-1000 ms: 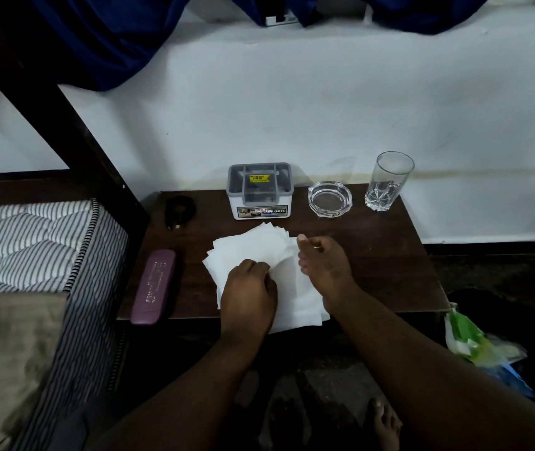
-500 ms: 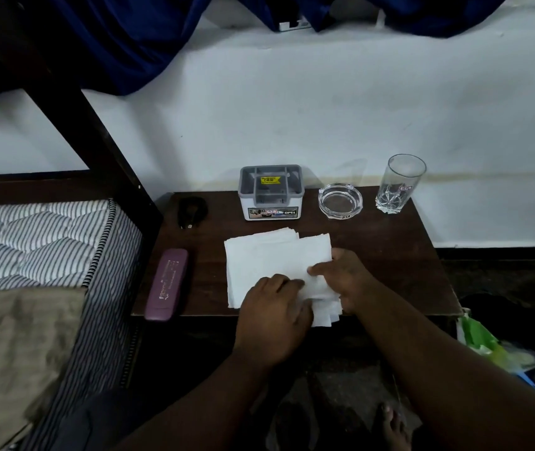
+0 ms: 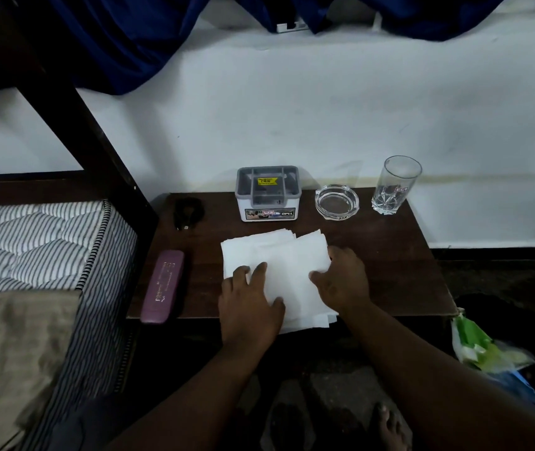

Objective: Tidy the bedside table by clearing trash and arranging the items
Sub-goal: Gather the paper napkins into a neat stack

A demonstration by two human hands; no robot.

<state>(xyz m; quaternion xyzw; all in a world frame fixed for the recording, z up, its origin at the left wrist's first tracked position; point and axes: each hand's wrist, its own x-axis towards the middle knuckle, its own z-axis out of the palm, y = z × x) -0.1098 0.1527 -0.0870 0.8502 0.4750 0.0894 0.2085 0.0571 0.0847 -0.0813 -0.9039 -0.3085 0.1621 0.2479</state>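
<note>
A stack of white paper napkins point(image 3: 279, 268) lies at the front middle of the dark wooden bedside table point(image 3: 390, 255), its near edge hanging over the table's front. My left hand point(image 3: 250, 304) rests flat on the stack's near left part with fingers spread. My right hand point(image 3: 342, 281) holds the stack's right edge, thumb on top and fingers curled at the side. At the back of the table stand a grey and white organiser box point(image 3: 267, 193), a glass ashtray point(image 3: 336, 201) and a clear drinking glass point(image 3: 394, 185).
A purple case point(image 3: 162, 286) lies at the table's front left, a small black object point(image 3: 188, 211) behind it. A striped mattress point(image 3: 32, 242) and a dark bed post point(image 3: 74, 125) are to the left. A green and white plastic bag point(image 3: 481, 346) sits on the floor to the right.
The fanned napkins have been drawn together into a squarer stack. My left hand went from curled on the stack to lying flat. My right hand shifted to the right edge.
</note>
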